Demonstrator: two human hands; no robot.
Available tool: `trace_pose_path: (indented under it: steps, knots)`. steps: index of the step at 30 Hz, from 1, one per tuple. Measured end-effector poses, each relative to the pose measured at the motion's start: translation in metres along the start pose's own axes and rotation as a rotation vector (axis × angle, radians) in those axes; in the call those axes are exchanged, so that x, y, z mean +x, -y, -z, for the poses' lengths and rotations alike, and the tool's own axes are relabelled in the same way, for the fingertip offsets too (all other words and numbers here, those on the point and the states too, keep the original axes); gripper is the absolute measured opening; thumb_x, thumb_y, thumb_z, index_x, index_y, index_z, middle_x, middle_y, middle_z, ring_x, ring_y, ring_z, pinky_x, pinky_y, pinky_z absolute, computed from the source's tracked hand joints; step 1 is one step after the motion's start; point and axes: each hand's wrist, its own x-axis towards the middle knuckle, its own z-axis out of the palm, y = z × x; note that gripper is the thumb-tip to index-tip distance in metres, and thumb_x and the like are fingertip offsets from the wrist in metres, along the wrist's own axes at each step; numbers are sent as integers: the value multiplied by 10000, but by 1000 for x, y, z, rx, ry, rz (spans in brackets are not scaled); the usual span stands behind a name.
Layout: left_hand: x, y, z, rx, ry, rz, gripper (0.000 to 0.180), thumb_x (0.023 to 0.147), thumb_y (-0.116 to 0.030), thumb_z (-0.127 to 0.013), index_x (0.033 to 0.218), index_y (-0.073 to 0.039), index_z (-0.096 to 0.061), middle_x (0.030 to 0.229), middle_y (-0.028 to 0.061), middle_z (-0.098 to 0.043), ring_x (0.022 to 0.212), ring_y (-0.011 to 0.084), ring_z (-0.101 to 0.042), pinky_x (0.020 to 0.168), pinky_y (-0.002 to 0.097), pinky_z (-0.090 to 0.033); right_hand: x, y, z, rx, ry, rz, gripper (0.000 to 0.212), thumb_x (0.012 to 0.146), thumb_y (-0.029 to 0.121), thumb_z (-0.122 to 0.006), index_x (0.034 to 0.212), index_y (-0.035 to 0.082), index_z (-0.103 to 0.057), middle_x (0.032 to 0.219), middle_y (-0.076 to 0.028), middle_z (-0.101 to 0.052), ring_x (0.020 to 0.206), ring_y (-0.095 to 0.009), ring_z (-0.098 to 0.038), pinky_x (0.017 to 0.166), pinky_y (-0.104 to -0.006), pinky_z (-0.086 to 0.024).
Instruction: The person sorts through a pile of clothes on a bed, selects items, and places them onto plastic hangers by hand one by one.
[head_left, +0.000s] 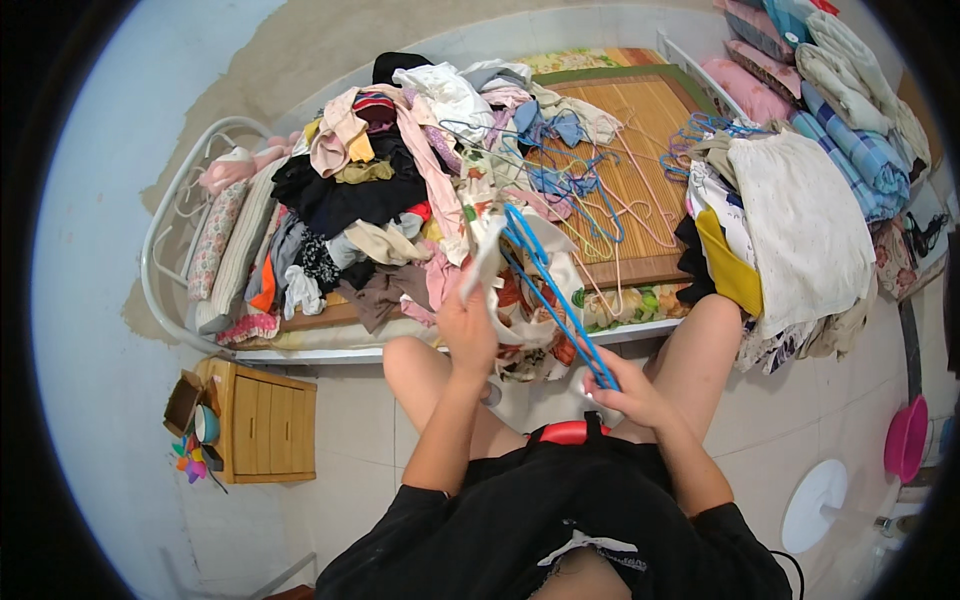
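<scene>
In front of my knees, my left hand [468,332] is closed on the edge of a white garment with a floral pattern [522,335], which hangs down over the bed's front edge. My right hand [628,388] grips the near end of a blue clothes hanger [568,312]. The hanger slants up and left, its far end against the garment's upper part; whether it is inside the cloth I cannot tell. Beyond my hands lies a tangle of blue, pink and yellow hangers [580,185] on the bamboo mat [640,105].
A large heap of mixed clothes [345,200] covers the bed's left side. At right are a stack of garments on hangers [795,225] and folded bedding [850,150]. A wooden cabinet [265,420] stands lower left; a white round stool [815,505] and pink basin [906,440] are at right.
</scene>
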Motion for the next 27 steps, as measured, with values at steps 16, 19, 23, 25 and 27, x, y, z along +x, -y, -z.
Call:
trace_pose_path:
  steps: [16, 19, 23, 25, 27]
  knots:
    - [-17, -4, 26, -567, 86, 257, 356, 909, -122, -478, 1224, 24, -396, 1065, 90, -544, 914, 122, -523, 806, 263, -416, 80, -3, -86, -475, -189, 141, 817, 692, 257, -666, 1337, 16, -225, 981, -196, -560, 847, -317, -585, 756, -369, -462]
    - [-22, 11, 47, -546, 209, 333, 369, 900, -156, -510, 1213, 15, -412, 1079, 90, -541, 923, 112, -520, 799, 239, -416, 89, -14, -88, -535, -117, 109, 875, 676, 337, -700, 1324, -17, -230, 1050, -227, -531, 887, -342, -577, 770, -373, -460]
    - [-26, 9, 70, -484, 44, 487, 299, 902, -189, -509, 1110, 26, -502, 1082, 68, -551, 919, 120, -531, 802, 256, -422, 102, -5, -78, -768, 168, 239, 795, 688, 325, -703, 1297, 13, -300, 993, -192, -550, 914, -302, -559, 816, -360, -445]
    - [-25, 2, 88, -525, 6, 516, 251, 892, -174, -520, 1051, 17, -550, 1023, 69, -572, 884, 134, -535, 778, 260, -417, 131, 17, -49, -741, 400, 319, 643, 730, 236, -660, 1270, 30, -376, 1062, -189, -527, 989, -302, -526, 866, -363, -417]
    - [-25, -8, 108, -74, 175, 322, 218, 870, -151, -538, 1012, 9, -575, 946, 95, -588, 839, 192, -552, 761, 280, -419, 154, 41, -36, -723, -130, 301, 527, 729, 138, -605, 1219, 48, -434, 1083, -183, -512, 1054, -331, -481, 924, -379, -372]
